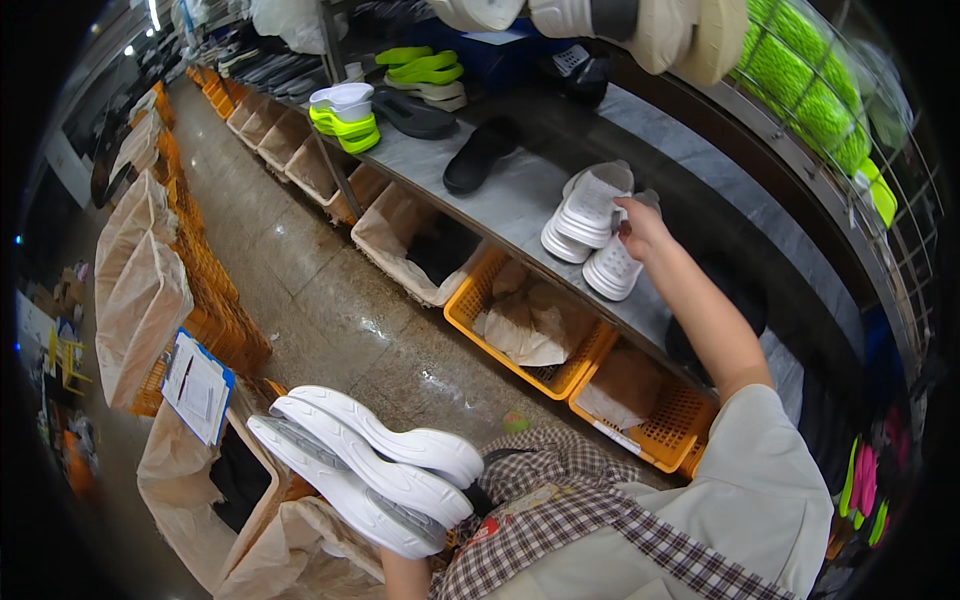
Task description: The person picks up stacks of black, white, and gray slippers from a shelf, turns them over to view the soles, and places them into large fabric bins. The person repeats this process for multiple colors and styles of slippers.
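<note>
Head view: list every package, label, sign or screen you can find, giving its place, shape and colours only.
Paper sheet on a blue clipboard: clipped to a lined bin, lower left; white rectangle, blue border.
Small label: on the front of an orange basket under the shelf; thin white strip.
No screens or signs can be made out.

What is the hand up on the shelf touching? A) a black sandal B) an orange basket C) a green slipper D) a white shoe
D: the right hand rests on a white shoe lying on the grey shelf.
</note>
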The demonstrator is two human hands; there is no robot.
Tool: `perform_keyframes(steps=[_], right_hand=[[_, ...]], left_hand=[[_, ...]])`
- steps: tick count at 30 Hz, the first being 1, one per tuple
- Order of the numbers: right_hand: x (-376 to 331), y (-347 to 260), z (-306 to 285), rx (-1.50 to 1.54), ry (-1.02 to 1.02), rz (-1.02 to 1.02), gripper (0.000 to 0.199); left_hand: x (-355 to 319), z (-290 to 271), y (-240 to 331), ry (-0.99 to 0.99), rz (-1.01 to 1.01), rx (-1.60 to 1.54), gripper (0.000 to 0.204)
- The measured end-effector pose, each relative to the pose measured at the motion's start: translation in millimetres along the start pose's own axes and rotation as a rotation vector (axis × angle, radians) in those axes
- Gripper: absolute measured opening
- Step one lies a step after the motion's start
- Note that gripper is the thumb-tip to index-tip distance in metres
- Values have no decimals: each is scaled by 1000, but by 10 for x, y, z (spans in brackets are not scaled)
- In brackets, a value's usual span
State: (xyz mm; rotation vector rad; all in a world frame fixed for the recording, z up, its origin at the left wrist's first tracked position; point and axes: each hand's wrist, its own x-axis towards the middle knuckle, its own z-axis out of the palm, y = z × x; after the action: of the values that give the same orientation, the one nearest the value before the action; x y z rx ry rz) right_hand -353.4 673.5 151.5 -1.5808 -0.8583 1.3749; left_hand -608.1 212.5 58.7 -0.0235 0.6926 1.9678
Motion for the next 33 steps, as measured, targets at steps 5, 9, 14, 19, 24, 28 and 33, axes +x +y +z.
perform_keyframes(steps=[5,9,14,19,24,28,33], right_hand=[[645,-20,230,-11,-171,250,38],[796,-11,349,105,-224,385,27],[809,-37,325,24,-323,435,28],[-45,-203,339,137,-698,343,36],[-1608,-21,864,31,-1151,307,65],[-2941,542,1365,-120,-1344,208,82],[-4237,1363,1803,-350,-1568,228,79]], left_hand=[[182,26,-16,3,84,-31,49],[238,12,-2,17,140,-51,51],[239,-17,-13,21,235,-83,53],[154,-50,57,185,193,-193,48],[128,-11,267,297,419,9,82],[-51,18,519,470,722,157,101],[-758,-374,1067,976,1062,806,107]])
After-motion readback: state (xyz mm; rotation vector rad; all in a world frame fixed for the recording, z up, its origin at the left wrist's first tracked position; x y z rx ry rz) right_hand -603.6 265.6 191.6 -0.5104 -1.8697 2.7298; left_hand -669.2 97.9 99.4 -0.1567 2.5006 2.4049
